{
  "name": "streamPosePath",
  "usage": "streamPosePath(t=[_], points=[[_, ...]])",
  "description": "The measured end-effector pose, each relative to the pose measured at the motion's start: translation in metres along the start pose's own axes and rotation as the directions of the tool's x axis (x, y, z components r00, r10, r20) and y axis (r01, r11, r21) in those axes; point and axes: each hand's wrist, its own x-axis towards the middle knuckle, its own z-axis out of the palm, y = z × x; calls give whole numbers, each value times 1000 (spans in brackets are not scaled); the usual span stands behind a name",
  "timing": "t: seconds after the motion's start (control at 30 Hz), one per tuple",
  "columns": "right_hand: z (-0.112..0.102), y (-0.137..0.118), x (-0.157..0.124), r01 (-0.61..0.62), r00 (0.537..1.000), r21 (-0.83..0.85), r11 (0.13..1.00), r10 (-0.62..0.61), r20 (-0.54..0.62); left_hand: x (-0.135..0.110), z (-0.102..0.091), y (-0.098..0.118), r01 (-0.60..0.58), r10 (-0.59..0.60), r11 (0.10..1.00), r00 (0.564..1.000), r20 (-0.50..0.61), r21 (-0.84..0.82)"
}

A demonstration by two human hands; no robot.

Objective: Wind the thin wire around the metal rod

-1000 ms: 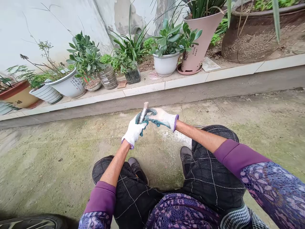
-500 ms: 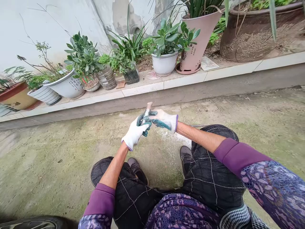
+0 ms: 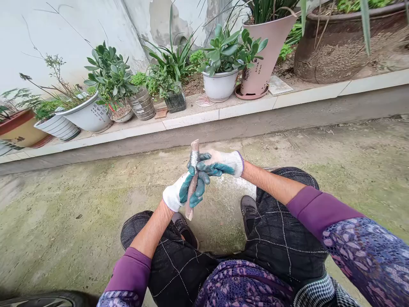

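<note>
A short wooden stick (image 3: 192, 187) with silver wire (image 3: 194, 157) coiled around its upper part stands nearly upright in front of me. My left hand (image 3: 184, 187), in a white glove with green-coated palm and fingers, is closed around the stick from below, palm turned up. From the right, my right hand (image 3: 223, 163), gloved alike, has its bent fingers pressed together against the stick beside the wire coil. Whether those fingertips also pinch a loose wire end is hidden. Both ends of the stick show beyond the gloves.
A tiled ledge (image 3: 191, 121) crosses ahead, bearing several potted plants, among them a white pot (image 3: 220, 86) and a tall pink pot (image 3: 266, 55). Below lies mossy concrete ground (image 3: 79, 192). A wheel (image 3: 47, 299) shows at the lower left.
My left hand has turned palm up, bringing the stick's lower part into view and the stick more upright. My right hand has shifted slightly to the right and stays at the wire coil.
</note>
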Motion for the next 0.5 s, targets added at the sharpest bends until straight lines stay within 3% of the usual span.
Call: streamPosePath(t=[0.1,0.17,0.23,0.3,0.33,0.37,0.4,0.47,0.5], points=[[1,0,7,-16,991,-127,992,-1,-134,4,-1,9,-66,67,998,989,-132,15],[3,1,11,20,967,-264,964,-85,-240,7,-3,15,-74,88,995,960,-265,62],[4,3,13,63,935,-413,909,-199,-295,9,-9,21,-11,78,987,905,-419,158],[6,4,10,46,920,-589,807,-264,-290,10,-17,28,152,99,919,804,-586,363],[7,4,8,14,927,-660,751,-257,-274,10,-23,32,268,152,819,750,-643,507],[8,4,6,-23,935,-729,684,-243,-258,10,-30,37,405,225,646,709,-669,647],[9,3,3,-58,944,-784,618,-221,-244,10,-37,42,540,290,394,695,-658,744],[12,-1,0,-109,961,-854,508,-165,-221,9,-49,49,670,309,-163,732,-608,724],[14,-3,-2,-128,969,-883,451,-134,-209,9,-53,49,659,266,-349,751,-604,666]])
